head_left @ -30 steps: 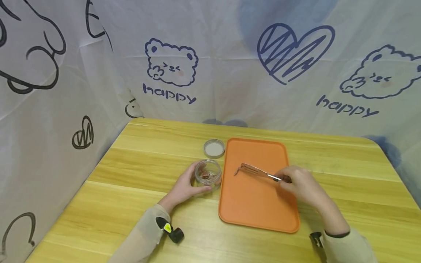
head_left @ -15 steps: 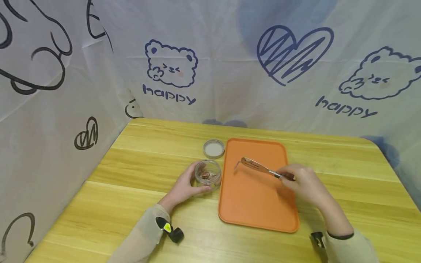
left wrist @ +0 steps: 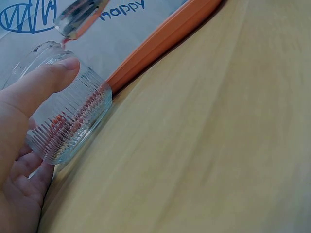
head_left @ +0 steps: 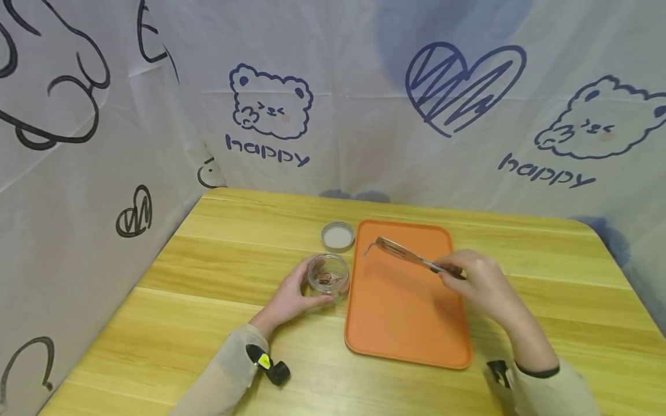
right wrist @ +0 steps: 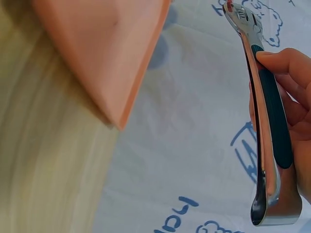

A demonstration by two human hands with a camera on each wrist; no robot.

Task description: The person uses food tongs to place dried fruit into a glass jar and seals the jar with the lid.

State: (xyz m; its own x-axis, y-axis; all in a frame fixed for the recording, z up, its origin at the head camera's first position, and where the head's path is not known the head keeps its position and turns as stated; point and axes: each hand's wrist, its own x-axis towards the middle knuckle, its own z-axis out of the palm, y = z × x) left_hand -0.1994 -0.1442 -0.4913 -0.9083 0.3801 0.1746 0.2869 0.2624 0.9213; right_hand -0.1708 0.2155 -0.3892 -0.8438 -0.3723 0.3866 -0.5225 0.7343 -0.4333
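Note:
My left hand [head_left: 289, 296] holds a clear glass jar [head_left: 329, 289] upright on the table, thumb and fingers around its side. Reddish-brown shreds [head_left: 326, 278] lie at the jar's bottom; ribbed glass shows in the left wrist view. Metal serving tongs [head_left: 408, 255] with a dark green grip [right wrist: 274, 116] are pinched in my right hand [head_left: 481, 283]. Their nearly closed tips point left over the orange tray, and a thin reddish strip [head_left: 369, 248] dangles from them. In the head view the tips are to the right of the jar and farther back.
The orange tray [head_left: 406, 323] lies just right of the jar on the wooden table [head_left: 208, 260]. A round lid [head_left: 337, 237] rests behind the jar, by the tray's left edge. A printed white cloth [head_left: 364, 144] hangs behind and at the left.
The tongs and the dangling strip have risen and shifted slightly left, farther from the tray's middle. My right hand has lifted with them. The left hand and jar stay put.

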